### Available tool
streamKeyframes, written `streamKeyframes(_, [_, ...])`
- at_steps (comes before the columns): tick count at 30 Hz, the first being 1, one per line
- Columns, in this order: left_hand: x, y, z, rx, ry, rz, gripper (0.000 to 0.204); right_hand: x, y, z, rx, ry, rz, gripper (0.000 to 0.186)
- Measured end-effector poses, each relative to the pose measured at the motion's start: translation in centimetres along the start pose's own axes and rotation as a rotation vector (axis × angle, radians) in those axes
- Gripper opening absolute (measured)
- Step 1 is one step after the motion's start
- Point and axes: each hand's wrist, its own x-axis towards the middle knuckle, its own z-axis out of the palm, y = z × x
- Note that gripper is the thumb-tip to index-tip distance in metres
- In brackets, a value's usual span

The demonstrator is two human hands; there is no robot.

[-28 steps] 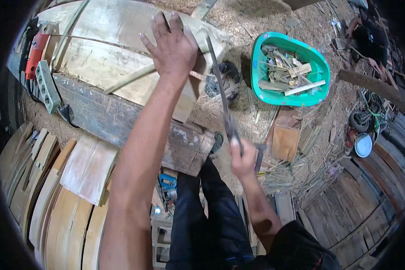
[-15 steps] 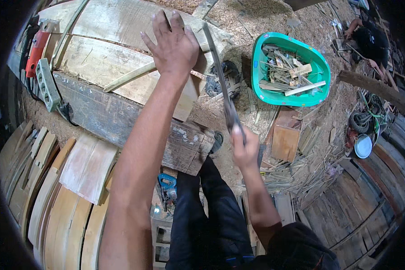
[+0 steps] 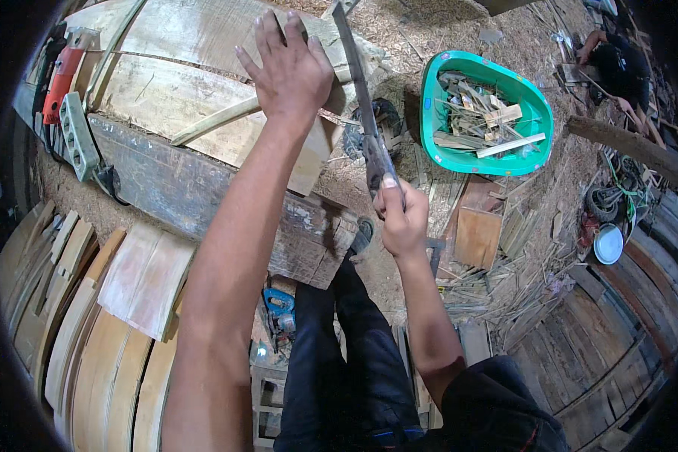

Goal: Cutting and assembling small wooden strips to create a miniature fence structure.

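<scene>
My left hand [image 3: 290,83], fingers spread, presses down over a narrow wooden strip [image 3: 211,123] that lies diagonally across pale planks [image 3: 151,94]. These planks rest on a weathered, paint-spotted board [image 3: 158,166]. My right hand [image 3: 403,218] is closed around the handle of a long saw [image 3: 359,79], whose blade points away from me, just right of my left hand and beside the end of the strip. Whether the blade touches the strip is unclear. A red power tool [image 3: 64,79] and a pale power strip [image 3: 79,139] lie at the left.
A green tub [image 3: 433,139] of offcuts sits at the right, near another person [image 3: 618,68] at upper right. Curved boards [image 3: 109,369] are stacked at lower left. A blue power tool [image 3: 279,301] is beside my legs. A white bucket [image 3: 607,245] and loose boards lie at the right.
My right hand and the saw have moved up and away from me, along the blade's line. My left hand stays spread on the wood, very slightly higher in view.
</scene>
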Motion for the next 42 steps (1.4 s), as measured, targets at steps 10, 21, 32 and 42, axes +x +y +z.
streamKeyframes(10, [0.3, 0.6, 0.4, -0.032, 0.020, -0.142, 0.050, 0.7, 3.1, -1.5, 0.873, -0.142, 0.143, 0.041])
streamKeyframes(21, [0.5, 1.2, -0.6, -0.028, -0.051, -0.164, 0.052, 1.0, 1.0, 0.6, 0.122, -0.012, -0.042, 0.039])
streamKeyframes(32, [0.5, 1.0, -0.9, -0.023, -0.070, -0.157, 0.053, 2.3, -0.4, 1.3, 0.095, 0.044, -0.093, 0.041])
streamKeyframes(42, [0.6, 0.8, -0.4, -0.021, -0.015, -0.147, 0.051, -0.2, 0.1, 0.2, 0.037, -0.033, -0.021, 0.039])
